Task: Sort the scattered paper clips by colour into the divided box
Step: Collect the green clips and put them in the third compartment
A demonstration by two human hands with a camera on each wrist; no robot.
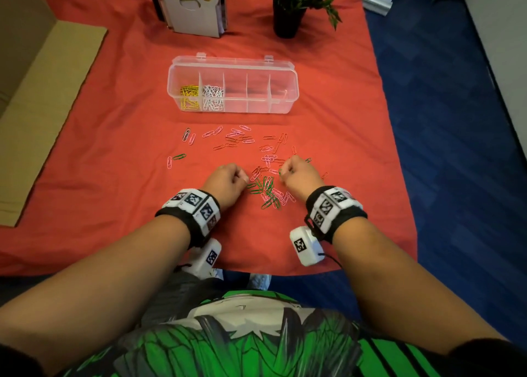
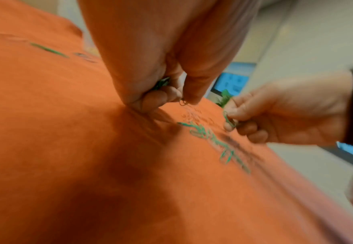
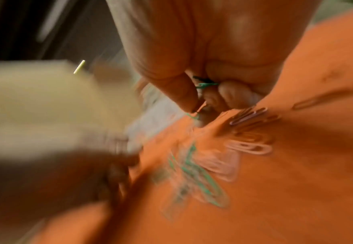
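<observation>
A clear divided box stands open on the red cloth; its leftmost compartment holds yellow clips, the one beside it white clips, the others look empty. Pink, red and green paper clips lie scattered in front of the box. My left hand rests on the cloth left of the pile, its fingers curled round green clips. My right hand hovers at the pile's right edge, pinching green clips between thumb and fingers.
A white paw-shaped stand and a potted plant sit at the back of the table. Cardboard lies off the left edge, blue floor to the right. A lone green clip lies far left.
</observation>
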